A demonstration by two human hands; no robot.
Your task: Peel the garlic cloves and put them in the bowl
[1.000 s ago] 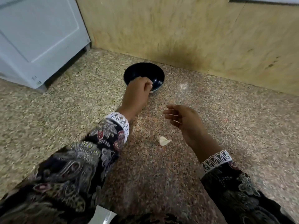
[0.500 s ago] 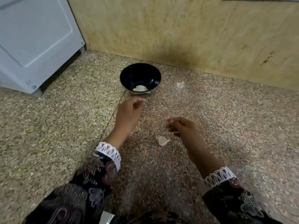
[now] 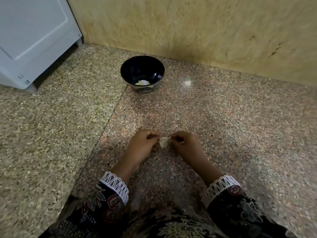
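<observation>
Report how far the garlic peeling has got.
Done: pale peeled garlic already lies in the black bowl. In hand: the left hand and right hand both pinch a small whitish clove over the floor. Left: peel it and drop it in the bowl; no other cloves show.

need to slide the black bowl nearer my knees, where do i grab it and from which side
Take the bowl by its rim on the near edge, reaching from the front, thumb inside and fingers outside. It stands upright and open on the floor, with the wall close behind, so the far side looks cramped. Peeled garlic lies low inside, likely clear of a thumb at the rim.
</observation>
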